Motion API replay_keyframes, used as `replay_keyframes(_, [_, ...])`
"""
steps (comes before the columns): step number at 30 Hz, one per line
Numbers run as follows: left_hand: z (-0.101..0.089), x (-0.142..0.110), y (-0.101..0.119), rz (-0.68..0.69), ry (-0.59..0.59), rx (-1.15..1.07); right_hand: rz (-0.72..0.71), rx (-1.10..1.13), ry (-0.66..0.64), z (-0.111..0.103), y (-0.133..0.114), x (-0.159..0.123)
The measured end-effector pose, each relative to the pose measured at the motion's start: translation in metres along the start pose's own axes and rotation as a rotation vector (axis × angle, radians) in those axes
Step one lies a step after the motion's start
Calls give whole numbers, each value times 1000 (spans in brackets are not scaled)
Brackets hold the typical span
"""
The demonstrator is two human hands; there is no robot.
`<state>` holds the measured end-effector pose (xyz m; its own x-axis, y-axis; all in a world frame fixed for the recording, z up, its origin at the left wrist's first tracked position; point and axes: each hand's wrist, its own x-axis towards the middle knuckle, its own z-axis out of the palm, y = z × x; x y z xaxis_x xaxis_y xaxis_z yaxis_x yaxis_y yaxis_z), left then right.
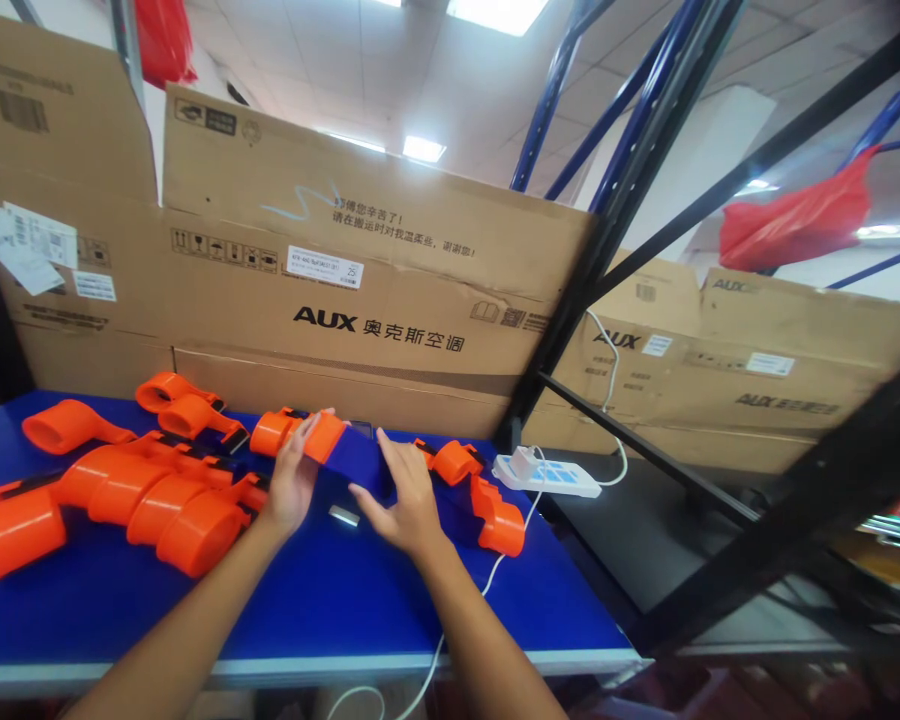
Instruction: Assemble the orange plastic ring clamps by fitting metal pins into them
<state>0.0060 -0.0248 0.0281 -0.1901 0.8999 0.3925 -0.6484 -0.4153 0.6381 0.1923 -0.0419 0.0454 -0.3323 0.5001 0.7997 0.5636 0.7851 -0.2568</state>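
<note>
My left hand point(292, 483) is closed on the orange end of an orange-and-dark-blue band point(324, 438), held above the blue tabletop. The band's dark blue part stretches to the right, towards my right hand point(405, 495). That hand has thumb and fingers spread apart around the blue end; whether it touches the band I cannot tell. Below the band, a small silvery piece point(344, 516) lies on the table. Several curled orange bands point(146, 505) with black parts lie in a row left of my hands. More orange bands point(499, 518) lie to the right.
A white power strip point(547, 474) with a plug sits at the table's right edge, and its white cable point(493, 572) runs down past my right forearm. Large cardboard boxes point(390, 290) stand behind the blue table point(330, 610). A black metal rack post point(570, 290) rises on the right.
</note>
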Motion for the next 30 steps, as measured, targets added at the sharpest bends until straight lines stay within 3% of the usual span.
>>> replay_keyframes(3, [-2,-1,-2,20,-11,-2,136,269,-31,8,-4,-1])
replay_keyframes(6, [0,-4,-2,-47,-138,36,242,491,-173,15,-8,-2])
replay_keyframes(8, [2,-6,-1,-94,-184,101,299,520,-259,17,-8,-3])
replay_keyframes(12, [-4,-5,4,-171,-178,472,327,350,-394,13,-5,-4])
replay_keyframes(17, [-23,13,34,-175,-345,1023,302,214,-503,8,-8,-3])
replay_keyframes(21, [-26,35,54,-221,-395,1538,239,187,-602,4,-18,-4])
replay_keyframes(25, [-20,45,48,-283,-453,1843,104,44,-686,-6,-25,-10])
replay_keyframes(30, [-19,47,32,-381,-521,2038,64,-170,-619,-36,-21,-19])
